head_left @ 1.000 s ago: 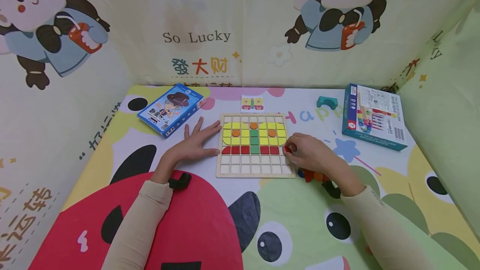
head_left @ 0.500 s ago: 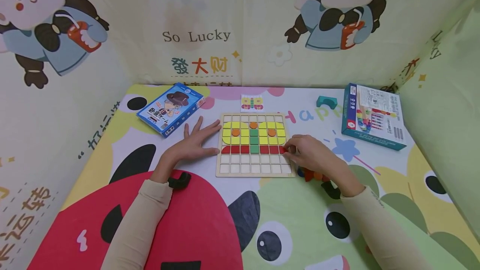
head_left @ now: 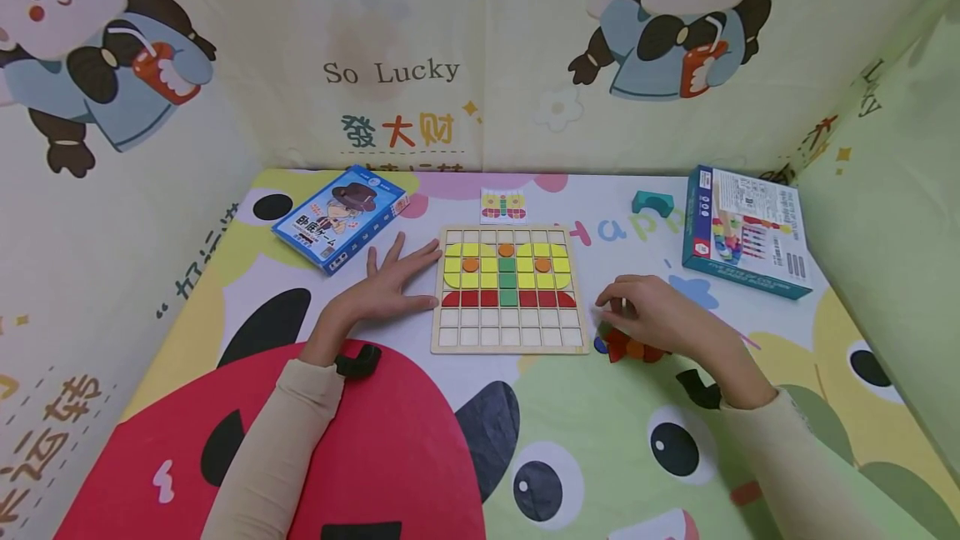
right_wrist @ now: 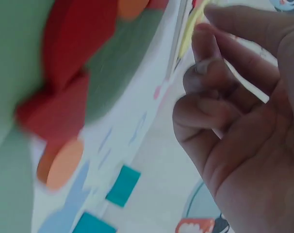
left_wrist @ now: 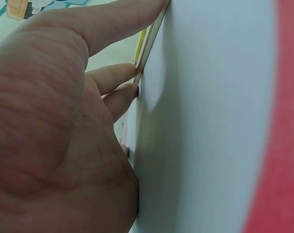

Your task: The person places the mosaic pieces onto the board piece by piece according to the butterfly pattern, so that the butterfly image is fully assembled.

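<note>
On the table lies a square wooden grid board [head_left: 510, 318]. Yellow, orange and green pieces form a pattern in its upper rows, and a row of red pieces [head_left: 471, 298] with a green one crosses below. My left hand [head_left: 384, 286] is spread flat, its fingertips touching the board's left edge. Right of the board my right hand [head_left: 660, 317] hovers over a small pile of red, orange and blue pieces [head_left: 626, 348], partly hidden by it. In the right wrist view its fingers [right_wrist: 205, 119] are loosely bent, with nothing between thumb and index.
A small butterfly pattern card [head_left: 503, 207] lies behind the board. At the back left is a blue box [head_left: 341, 219], and at the back right a teal box [head_left: 750, 232]. A teal arch block [head_left: 653, 204] stands near the latter.
My right hand placed a red piece at the right end of the red row and let it go. It then drew back rightward, over the loose pieces. My left hand stayed still.
</note>
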A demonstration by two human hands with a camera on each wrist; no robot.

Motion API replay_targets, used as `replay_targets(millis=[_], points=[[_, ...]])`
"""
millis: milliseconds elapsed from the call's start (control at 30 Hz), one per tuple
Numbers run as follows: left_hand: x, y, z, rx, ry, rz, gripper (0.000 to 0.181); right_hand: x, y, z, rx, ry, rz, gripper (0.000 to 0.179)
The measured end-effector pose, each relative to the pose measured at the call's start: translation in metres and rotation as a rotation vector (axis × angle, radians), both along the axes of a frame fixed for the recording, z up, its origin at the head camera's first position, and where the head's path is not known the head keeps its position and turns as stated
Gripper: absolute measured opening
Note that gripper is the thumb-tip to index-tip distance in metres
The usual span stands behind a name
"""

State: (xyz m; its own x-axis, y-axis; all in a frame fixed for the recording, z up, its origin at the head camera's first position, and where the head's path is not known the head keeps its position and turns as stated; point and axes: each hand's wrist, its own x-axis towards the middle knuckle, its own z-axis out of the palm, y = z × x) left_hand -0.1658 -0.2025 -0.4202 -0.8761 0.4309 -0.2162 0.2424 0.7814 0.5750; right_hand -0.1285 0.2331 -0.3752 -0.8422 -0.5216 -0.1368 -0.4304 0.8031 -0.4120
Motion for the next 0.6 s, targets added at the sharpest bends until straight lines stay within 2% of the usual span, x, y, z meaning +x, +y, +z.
replay_targets(millis=[167,400,600], points=[[0.000,0.000,0.001,-0.005,-0.005,0.004,0.091,0.006,0.019,0.003,-0.009,-0.076,0.049,0.022],[0.001,0.000,0.003,0.001,-0.010,0.004,0.091,0.008,0.028,-0.001,-0.016,-0.211,0.040,0.029],[0.000,0.001,0.001,0.009,-0.005,0.000,0.091,0.006,0.028,-0.004,-0.021,-0.210,0.033,0.026]])
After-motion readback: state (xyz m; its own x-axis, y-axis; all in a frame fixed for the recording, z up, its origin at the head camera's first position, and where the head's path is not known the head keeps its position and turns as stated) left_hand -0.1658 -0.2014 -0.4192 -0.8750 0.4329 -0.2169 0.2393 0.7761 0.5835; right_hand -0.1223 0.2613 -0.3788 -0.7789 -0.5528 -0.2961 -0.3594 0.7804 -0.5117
